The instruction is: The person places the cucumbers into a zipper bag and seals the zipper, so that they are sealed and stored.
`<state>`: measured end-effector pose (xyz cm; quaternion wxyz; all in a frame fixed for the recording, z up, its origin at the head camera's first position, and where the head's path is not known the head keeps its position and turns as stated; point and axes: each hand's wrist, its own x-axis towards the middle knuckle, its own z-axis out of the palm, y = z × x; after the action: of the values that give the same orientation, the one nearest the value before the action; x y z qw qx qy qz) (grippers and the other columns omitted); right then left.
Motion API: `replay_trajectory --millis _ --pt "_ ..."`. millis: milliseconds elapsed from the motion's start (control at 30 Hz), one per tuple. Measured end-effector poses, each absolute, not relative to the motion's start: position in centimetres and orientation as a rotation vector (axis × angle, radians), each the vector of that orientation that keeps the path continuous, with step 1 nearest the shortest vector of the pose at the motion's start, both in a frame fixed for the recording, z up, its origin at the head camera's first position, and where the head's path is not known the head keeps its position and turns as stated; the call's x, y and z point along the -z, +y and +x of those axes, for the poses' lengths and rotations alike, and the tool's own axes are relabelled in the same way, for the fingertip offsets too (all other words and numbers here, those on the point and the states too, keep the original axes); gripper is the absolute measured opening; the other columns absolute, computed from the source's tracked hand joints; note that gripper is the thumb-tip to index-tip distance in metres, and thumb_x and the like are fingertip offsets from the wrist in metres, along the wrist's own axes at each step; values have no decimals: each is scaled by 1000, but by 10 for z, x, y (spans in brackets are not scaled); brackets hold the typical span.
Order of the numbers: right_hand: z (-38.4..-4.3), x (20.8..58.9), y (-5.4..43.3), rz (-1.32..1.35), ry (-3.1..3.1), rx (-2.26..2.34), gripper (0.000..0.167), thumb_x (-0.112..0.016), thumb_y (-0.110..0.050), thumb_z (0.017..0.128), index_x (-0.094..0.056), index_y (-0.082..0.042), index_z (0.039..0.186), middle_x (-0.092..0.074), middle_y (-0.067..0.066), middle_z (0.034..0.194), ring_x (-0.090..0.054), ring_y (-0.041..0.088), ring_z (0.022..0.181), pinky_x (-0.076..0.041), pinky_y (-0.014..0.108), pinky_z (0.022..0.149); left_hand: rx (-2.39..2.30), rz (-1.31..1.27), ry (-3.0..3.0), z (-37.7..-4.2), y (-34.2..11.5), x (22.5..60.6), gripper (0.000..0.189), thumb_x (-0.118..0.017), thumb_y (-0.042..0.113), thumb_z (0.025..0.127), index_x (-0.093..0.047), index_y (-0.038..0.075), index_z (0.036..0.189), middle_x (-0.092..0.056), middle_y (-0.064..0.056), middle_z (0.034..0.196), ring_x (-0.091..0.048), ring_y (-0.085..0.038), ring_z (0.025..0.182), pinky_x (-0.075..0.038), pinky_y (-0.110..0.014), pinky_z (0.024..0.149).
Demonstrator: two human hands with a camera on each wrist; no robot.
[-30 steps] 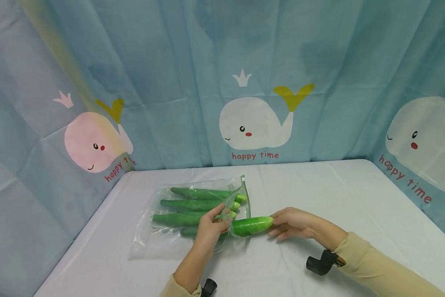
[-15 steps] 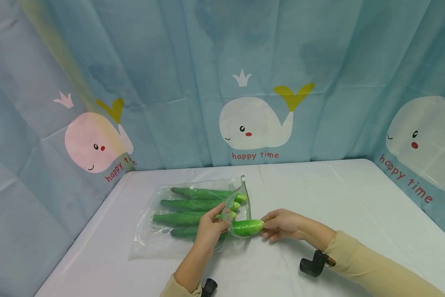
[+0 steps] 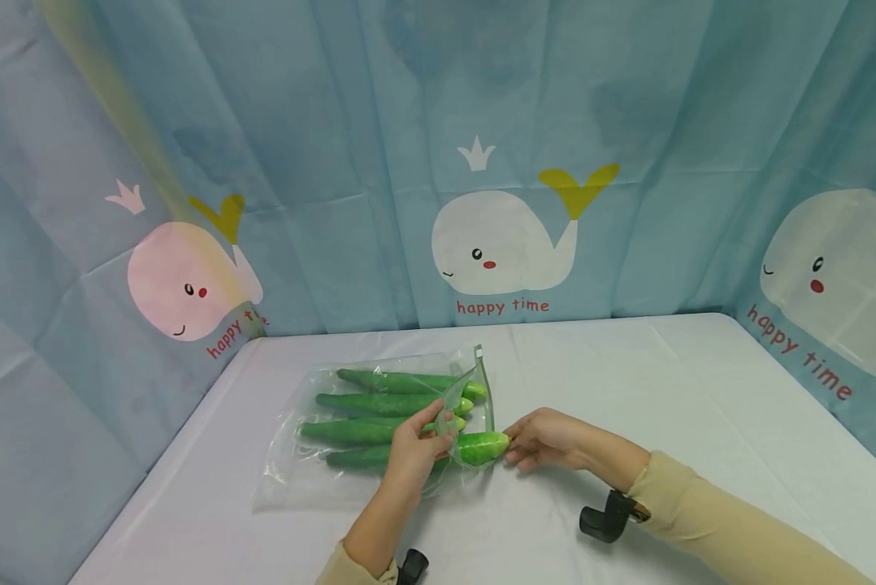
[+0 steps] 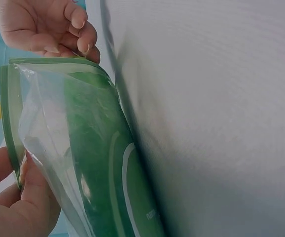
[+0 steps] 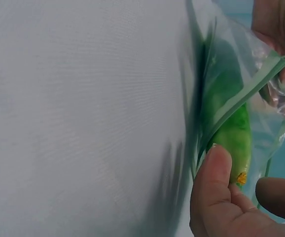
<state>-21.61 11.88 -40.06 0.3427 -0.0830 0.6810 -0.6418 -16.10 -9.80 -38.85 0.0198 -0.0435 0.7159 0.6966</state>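
A clear zip bag (image 3: 284, 479) lies on its side with its green-edged mouth to the right. Several green cucumbers (image 3: 379, 404) lie side by side inside. My left hand (image 3: 412, 451) pinches the near lip of the mouth between thumb and fingers and lifts it. Through this mouth the nearest cucumber (image 3: 482, 448) sticks out by its pale tip, the rest of it in the bag and partly behind my left hand. My right hand (image 3: 548, 439) holds that tip in its fingertips; in the right wrist view a fingertip (image 5: 217, 160) lies along the cucumber's end.
A white cloth covers the table (image 3: 665, 390). Behind it and at both sides hangs a blue curtain (image 3: 365, 268) with whale prints. Black cameras (image 3: 604, 520) are strapped to both wrists.
My right hand has moved left, sliding the nearest cucumber deeper into the bag, so less of it sticks out. My left hand keeps its place on the lip.
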Motion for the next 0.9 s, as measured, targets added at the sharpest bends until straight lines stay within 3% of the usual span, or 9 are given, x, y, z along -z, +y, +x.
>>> replay_trajectory --millis 233,400,667,900 --pt "-215 398 112 -208 1763 1679 46 -50 4 92 -38 24 132 -65 16 97 -64 15 77 -53 26 67 -2158 -152 2234 -160 -97 388 58 -62 -7 90 -41 -6 144 -57 -22 130 -61 -13 90 -54 -32 76" --pt "-215 398 107 -208 1767 1701 44 -52 4 92 -42 24 130 -65 14 92 -64 13 73 -51 24 63 -2155 -142 2250 -159 -97 389 58 -63 -5 90 -41 -6 143 -57 -22 130 -61 -14 92 -54 -32 76" --pt "-213 395 100 -261 1753 1673 45 -51 4 93 -40 25 131 -62 24 113 -65 14 74 -52 24 64 -2148 -130 2278 -160 -97 391 57 -62 -5 89 -42 -6 143 -57 -22 129 -61 -17 93 -54 -33 77" --pt "-211 392 96 -279 1790 1619 42 -52 3 93 -46 21 130 -65 21 112 -59 11 65 -46 22 57 -2136 -158 2290 -160 -95 391 57 -62 -4 90 -42 -4 143 -57 -21 130 -61 -19 94 -54 -36 79"
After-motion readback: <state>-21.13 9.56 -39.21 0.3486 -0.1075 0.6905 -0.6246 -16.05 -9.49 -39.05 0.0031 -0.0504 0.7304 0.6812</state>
